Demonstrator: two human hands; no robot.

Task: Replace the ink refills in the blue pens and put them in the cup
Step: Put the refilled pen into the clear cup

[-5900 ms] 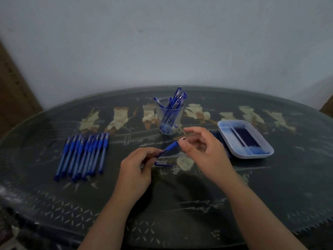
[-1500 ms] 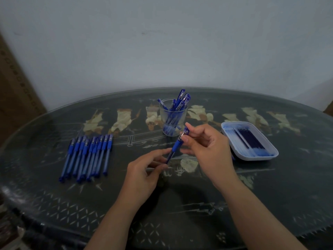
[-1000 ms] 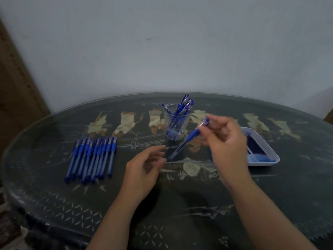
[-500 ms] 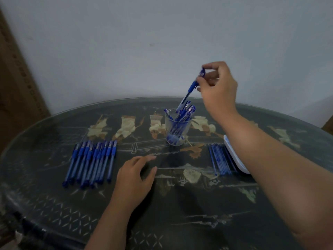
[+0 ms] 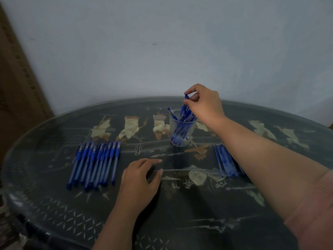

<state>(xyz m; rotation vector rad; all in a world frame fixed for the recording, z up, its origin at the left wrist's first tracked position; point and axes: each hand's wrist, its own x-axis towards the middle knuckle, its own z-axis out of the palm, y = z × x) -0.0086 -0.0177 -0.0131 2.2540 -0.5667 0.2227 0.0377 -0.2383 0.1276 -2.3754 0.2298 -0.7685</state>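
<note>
Fingertips (image 5: 187, 92) pinching blue pen (image 5: 185, 100) cap above clear cup (image 5: 182, 132) (light, stiff, slippery); left hand (image 5: 140, 179) open, empty.

Probably a room in a home: an oval, dark lacquered table (image 5: 54, 204) with pale inlaid figures under glass stands against a plain painted wall (image 5: 162, 51), brown cardboard (image 5: 16, 87) to its left.

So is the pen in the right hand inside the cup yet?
Partly in. The right hand pinches the pen's top above the rim; its lower end sits among the pens in the clear cup. Not released.
</note>
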